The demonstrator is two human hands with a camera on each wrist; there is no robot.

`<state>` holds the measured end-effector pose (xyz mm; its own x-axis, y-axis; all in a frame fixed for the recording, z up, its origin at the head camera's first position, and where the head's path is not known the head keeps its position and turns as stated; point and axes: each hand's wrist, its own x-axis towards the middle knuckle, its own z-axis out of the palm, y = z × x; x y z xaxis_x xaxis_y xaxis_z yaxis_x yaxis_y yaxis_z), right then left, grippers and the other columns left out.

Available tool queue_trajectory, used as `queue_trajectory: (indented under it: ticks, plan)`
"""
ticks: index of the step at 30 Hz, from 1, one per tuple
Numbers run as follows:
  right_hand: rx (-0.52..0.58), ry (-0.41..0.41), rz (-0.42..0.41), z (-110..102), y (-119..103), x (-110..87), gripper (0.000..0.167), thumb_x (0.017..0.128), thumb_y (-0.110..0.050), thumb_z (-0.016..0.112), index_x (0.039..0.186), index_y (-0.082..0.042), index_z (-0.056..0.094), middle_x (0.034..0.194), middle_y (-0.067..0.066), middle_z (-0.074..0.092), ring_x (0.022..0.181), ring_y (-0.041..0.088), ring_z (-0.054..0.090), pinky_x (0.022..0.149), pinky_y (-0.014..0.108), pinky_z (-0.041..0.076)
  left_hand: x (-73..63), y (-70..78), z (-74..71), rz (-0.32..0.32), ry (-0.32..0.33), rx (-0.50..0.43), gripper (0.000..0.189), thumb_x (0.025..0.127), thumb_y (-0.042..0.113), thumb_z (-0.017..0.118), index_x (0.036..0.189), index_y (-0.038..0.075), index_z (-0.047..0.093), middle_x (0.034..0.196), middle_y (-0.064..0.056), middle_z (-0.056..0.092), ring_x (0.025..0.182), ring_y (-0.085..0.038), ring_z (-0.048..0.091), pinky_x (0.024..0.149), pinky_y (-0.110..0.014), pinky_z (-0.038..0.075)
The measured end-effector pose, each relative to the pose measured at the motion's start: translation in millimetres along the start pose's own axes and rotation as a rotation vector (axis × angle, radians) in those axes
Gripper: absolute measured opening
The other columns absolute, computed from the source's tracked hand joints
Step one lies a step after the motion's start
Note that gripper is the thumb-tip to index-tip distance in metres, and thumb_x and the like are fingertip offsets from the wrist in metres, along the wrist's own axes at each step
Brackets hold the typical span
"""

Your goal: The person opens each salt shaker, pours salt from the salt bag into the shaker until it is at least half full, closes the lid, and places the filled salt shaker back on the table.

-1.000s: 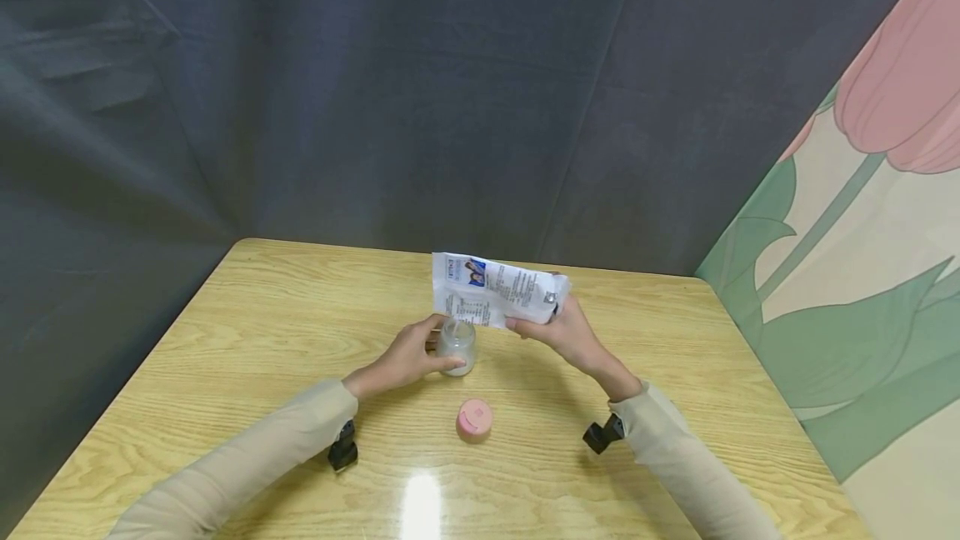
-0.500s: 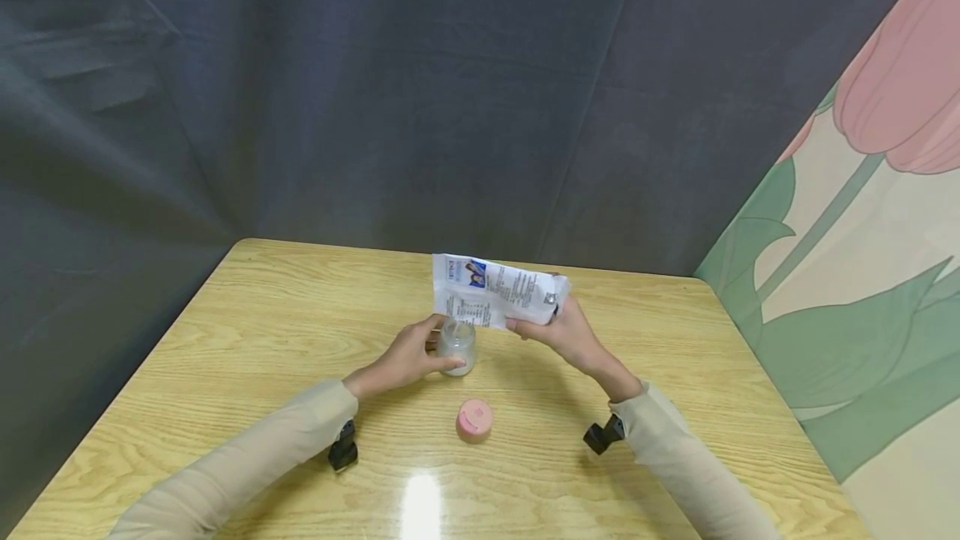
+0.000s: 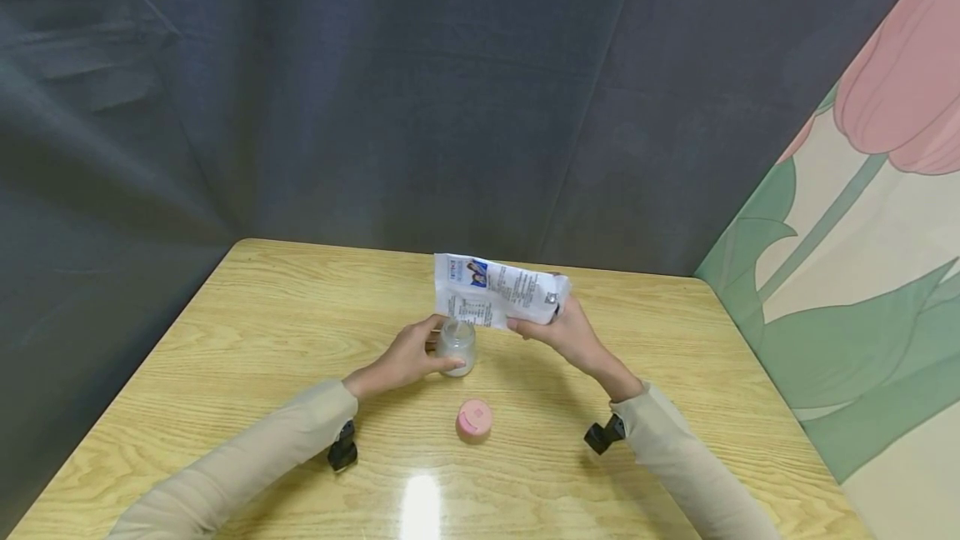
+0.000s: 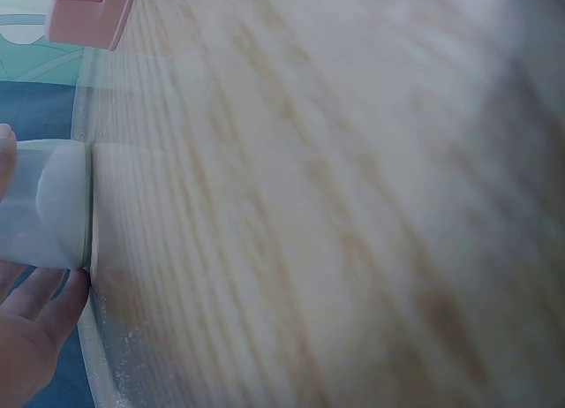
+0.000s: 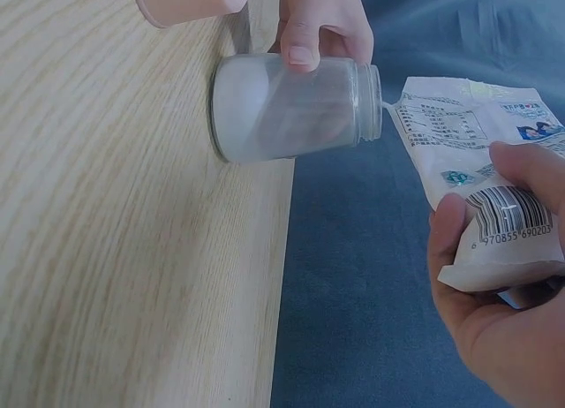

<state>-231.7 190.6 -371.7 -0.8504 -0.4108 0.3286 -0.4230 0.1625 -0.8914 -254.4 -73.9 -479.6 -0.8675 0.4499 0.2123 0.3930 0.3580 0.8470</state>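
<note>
A clear glass jar (image 3: 457,347) stands on the wooden table, partly filled with something white. My left hand (image 3: 405,357) grips it from the left, thumb in front and fingers behind. In the right wrist view the jar (image 5: 296,108) has an uncovered mouth. A white printed pouch (image 3: 498,290) is held tilted by my right hand (image 3: 572,332), its lower corner just over the jar's mouth. Between pouch (image 5: 450,134) and jar, a thin white stream shows. My right fingers wrap the pouch's barcode end. White contents lie slanted inside the jar (image 4: 57,205).
A pink round lid (image 3: 474,421) lies on the table in front of the jar. White grains are scattered on the tabletop (image 4: 128,355) near the left fingers. Dark cloth (image 3: 420,107) hangs behind the table, and a flower-painted wall (image 3: 847,315) stands at the right.
The pouch has shifted very slightly to the right over the jar. Both hands otherwise keep their places, and the jar and pink lid have not moved.
</note>
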Motion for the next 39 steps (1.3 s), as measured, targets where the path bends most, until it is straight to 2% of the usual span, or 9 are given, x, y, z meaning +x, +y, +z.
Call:
queue_trajectory:
  ticks: [4, 7, 14, 20, 27, 39]
  plan:
    - [-0.011, 0.001, 0.017, 0, -2, 0.2, 0.05, 0.082, 0.012, 0.073, 0.126, 0.006, 0.049, 0.121, 0.027, 0.062, 0.087, 0.02, 0.068, 0.066, 0.045, 0.061, -0.1, 0.9, -0.3, 0.005, -0.002, -0.007, 0.066, 0.08, 0.019, 0.085, 0.134, 0.0, 0.051, 0.127, -0.016, 0.062, 0.114, -0.032, 0.063, 0.095, -0.037, 0.053]
    - [-0.017, -0.003, 0.018, 0, -1, 0.4, 0.05, 0.082, 0.012, 0.072, 0.127, 0.006, 0.05, 0.122, 0.026, 0.062, 0.087, 0.02, 0.067, 0.065, 0.042, 0.06, 0.2, 0.2, -0.1, 0.004, -0.002, -0.003, 0.067, 0.08, 0.02, 0.085, 0.134, 0.0, 0.051, 0.127, -0.016, 0.061, 0.114, -0.032, 0.063, 0.095, -0.037, 0.053]
    - [-0.015, 0.001, 0.005, -4, 24, 3.0, 0.054, 0.082, 0.012, 0.074, 0.129, 0.001, 0.05, 0.123, 0.023, 0.063, 0.089, 0.023, 0.068, 0.063, 0.037, 0.06, 0.6, -0.5, 0.5, 0.0, 0.001, 0.012, 0.066, 0.08, 0.02, 0.085, 0.134, 0.0, 0.052, 0.126, -0.016, 0.062, 0.113, -0.032, 0.063, 0.094, -0.036, 0.054]
    - [-0.021, 0.002, -0.018, -5, 30, 3.5, 0.054, 0.082, 0.008, 0.076, 0.127, -0.001, 0.048, 0.12, 0.021, 0.064, 0.089, 0.024, 0.069, 0.063, 0.034, 0.061, 0.1, -0.6, 0.3, -0.005, -0.003, 0.008, 0.066, 0.08, 0.019, 0.085, 0.134, 0.0, 0.051, 0.126, -0.016, 0.061, 0.113, -0.031, 0.063, 0.095, -0.036, 0.054]
    - [-0.012, -0.007, 0.025, 0, 0, 0.5, 0.05, 0.082, 0.013, 0.073, 0.126, 0.007, 0.048, 0.121, 0.027, 0.061, 0.089, 0.02, 0.067, 0.064, 0.029, 0.059, 0.4, 0.4, 0.5, -0.006, -0.002, 0.005, 0.065, 0.08, 0.018, 0.085, 0.133, 0.0, 0.052, 0.126, -0.016, 0.062, 0.113, -0.031, 0.063, 0.095, -0.035, 0.054]
    - [-0.01, -0.005, -0.012, 0, 0, 0.6, 0.051, 0.081, 0.014, 0.072, 0.125, 0.007, 0.046, 0.119, 0.028, 0.062, 0.088, 0.019, 0.068, 0.063, 0.033, 0.06, 0.3, 1.2, -0.3, -0.007, 0.0, 0.005, 0.065, 0.08, 0.02, 0.085, 0.132, 0.0, 0.053, 0.125, -0.016, 0.062, 0.112, -0.031, 0.063, 0.095, -0.037, 0.054]
